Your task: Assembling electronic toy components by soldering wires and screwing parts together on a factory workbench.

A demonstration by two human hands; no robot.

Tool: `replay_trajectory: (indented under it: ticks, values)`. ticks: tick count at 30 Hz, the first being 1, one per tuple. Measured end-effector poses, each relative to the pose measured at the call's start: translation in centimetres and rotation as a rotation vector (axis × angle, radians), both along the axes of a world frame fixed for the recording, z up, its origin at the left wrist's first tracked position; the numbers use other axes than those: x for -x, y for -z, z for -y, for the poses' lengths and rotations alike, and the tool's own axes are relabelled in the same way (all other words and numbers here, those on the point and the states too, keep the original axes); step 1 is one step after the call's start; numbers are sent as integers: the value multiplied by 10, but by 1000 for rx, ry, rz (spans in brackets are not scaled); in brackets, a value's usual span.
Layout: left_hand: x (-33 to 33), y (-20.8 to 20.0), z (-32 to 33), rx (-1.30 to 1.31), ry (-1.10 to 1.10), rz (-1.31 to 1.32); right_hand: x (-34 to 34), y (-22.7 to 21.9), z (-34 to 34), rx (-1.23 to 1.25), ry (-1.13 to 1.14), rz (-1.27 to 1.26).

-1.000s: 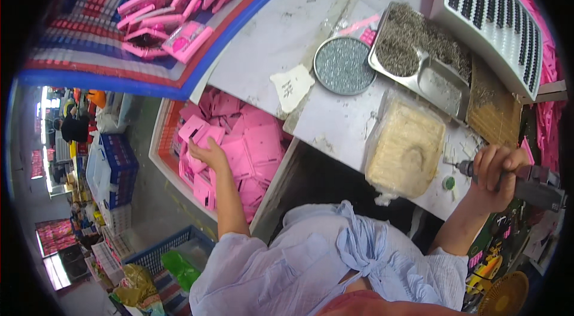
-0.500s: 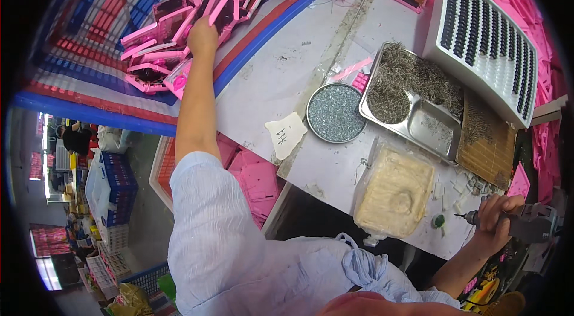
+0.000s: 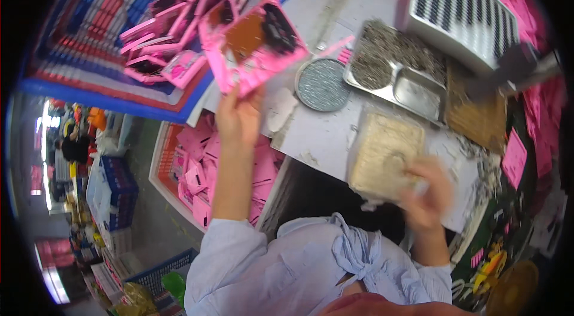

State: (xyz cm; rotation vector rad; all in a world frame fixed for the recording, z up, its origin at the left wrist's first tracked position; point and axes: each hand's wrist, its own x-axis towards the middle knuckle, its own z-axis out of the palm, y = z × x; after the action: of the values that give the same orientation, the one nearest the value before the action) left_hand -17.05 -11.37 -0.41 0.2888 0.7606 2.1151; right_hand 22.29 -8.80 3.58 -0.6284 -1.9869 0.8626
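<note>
My left hand (image 3: 238,115) is closed on the lower edge of an open pink plastic case (image 3: 254,47), held up over the table with brown and black parts showing inside it. Motion smears my right hand (image 3: 427,193), which is over the edge of a yellowish block (image 3: 385,151) in clear plastic; its fingers are too blurred to read. A dark power screwdriver (image 3: 505,71), also blurred, is away from that hand at the right, above a piece of brown cardboard (image 3: 475,113).
A pile of pink cases (image 3: 179,23) fills the striped basket (image 3: 95,86) at left. Mid-table are a round dish of small metal pieces (image 3: 323,86) and a steel tray (image 3: 418,89) of screws. A white rack of black pieces (image 3: 460,11) stands behind; a crate (image 3: 158,166) of pink parts sits below.
My left hand has drawn a pink case out of the pile toward me. My right hand has let go of the screwdriver and moved left to the yellowish block; the screwdriver is now higher.
</note>
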Motion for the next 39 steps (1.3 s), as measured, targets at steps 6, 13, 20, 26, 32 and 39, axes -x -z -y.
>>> replay_trajectory:
  ticks: [6,13,20,26,32,39]
  values:
    - [-175,12,43,185,435,74,67,72,6,860,3,-458]
    - [-184,42,66,197,179,-1433,-13,70,-28,1060,-29,-357]
    - [-182,49,45,-163,378,-2017,-22,72,-39,416,323,420]
    - [-191,48,26,-163,463,-1983,-23,91,-61,138,444,530]
    - [-216,53,20,-143,493,-1900,-48,82,-84,535,286,458]
    - [-203,50,28,-151,554,-1909,-31,88,-84,451,467,445]
